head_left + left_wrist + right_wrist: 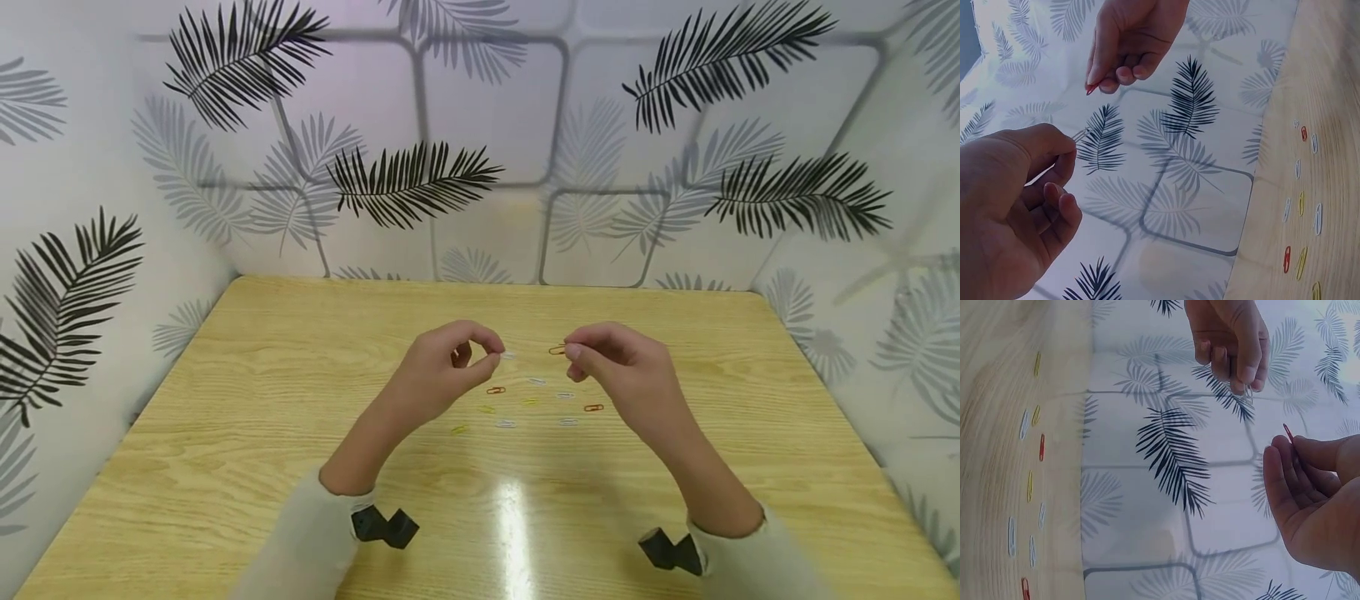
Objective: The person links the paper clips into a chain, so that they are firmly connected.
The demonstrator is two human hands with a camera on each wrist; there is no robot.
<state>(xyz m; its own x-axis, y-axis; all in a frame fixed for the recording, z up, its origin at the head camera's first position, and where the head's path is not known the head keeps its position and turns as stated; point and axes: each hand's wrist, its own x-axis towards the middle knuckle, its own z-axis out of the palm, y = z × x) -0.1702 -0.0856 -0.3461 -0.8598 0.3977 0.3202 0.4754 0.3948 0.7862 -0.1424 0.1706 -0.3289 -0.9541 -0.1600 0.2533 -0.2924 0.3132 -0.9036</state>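
Note:
Between thumb and forefinger my left hand (442, 367) pinches a white paper clip (1080, 134), held up above the table. A red paper clip (1288, 433) is pinched the same way by my right hand (626, 371). The two clips face each other with a gap between them. Below the hands, loose paper clips lie spread on the wood: red ones (496, 390), white ones (568, 422) and yellow ones (460, 429). In the left wrist view the other fingers of the left hand are loosely curled.
The light wood table (225, 467) runs back to a wall (487, 108) covered with a leaf pattern, which also closes in both sides. Small black devices (384, 527) sit at both sleeve cuffs. A bright reflection shows on the near tabletop.

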